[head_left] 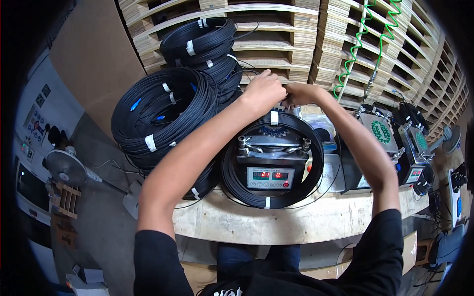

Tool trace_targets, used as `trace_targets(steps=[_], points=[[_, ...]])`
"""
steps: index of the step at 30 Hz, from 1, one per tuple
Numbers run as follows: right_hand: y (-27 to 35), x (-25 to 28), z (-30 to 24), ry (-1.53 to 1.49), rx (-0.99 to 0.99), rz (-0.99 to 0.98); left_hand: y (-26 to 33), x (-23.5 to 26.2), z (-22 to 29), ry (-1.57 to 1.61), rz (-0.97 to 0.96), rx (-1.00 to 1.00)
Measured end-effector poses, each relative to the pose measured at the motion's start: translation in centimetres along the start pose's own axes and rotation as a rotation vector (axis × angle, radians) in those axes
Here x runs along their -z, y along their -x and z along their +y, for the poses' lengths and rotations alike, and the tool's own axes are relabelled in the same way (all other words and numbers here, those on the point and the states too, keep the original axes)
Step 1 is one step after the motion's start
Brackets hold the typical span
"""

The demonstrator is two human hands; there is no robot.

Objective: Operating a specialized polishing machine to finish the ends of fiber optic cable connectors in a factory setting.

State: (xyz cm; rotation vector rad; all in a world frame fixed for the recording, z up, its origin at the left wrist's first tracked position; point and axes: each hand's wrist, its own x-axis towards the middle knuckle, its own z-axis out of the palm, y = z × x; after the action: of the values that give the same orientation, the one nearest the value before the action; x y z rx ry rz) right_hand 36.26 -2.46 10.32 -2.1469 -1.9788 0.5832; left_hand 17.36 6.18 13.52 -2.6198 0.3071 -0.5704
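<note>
Both my arms reach over a coil of black cable point(231, 180) bound with white tape, which stands around the front of a metal machine with a lit red display point(270, 178). Beyond the machine my left hand point(265, 91) is closed, its fingertips turned away from view. Close beside it, my right hand point(302, 93) pinches with bent fingers at something small and dark. What either hand grips is too hidden to name. Just below the hands, a ring of small blue pieces point(274, 131) shows on the machine's top.
Large black cable coils point(163, 106) with blue connectors are stacked to the left, with more coils point(200, 42) behind. Stacked wooden pallets point(266, 29) line the back. At right stand similar machines with green-dotted tops point(380, 132). A clear tray point(332, 172) sits on the wooden bench point(276, 224).
</note>
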Motion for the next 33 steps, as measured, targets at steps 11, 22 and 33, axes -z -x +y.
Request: trace_targets(steps=[11, 22, 33], points=[[3.6, -3.5, 1.3, -0.051, 0.145, 0.331, -6.1, -4.6, -2.1, 0.171, -0.805, -0.033], [3.3, -3.0, 0.4, 0.071, 0.056, 0.282, -7.2, -4.7, -2.6, 0.207, -0.835, -0.231], [2.9, -3.2, 0.4, 0.099, 0.001, 0.27, -7.7, -4.0, -2.1, 0.09, -0.973, -0.279]])
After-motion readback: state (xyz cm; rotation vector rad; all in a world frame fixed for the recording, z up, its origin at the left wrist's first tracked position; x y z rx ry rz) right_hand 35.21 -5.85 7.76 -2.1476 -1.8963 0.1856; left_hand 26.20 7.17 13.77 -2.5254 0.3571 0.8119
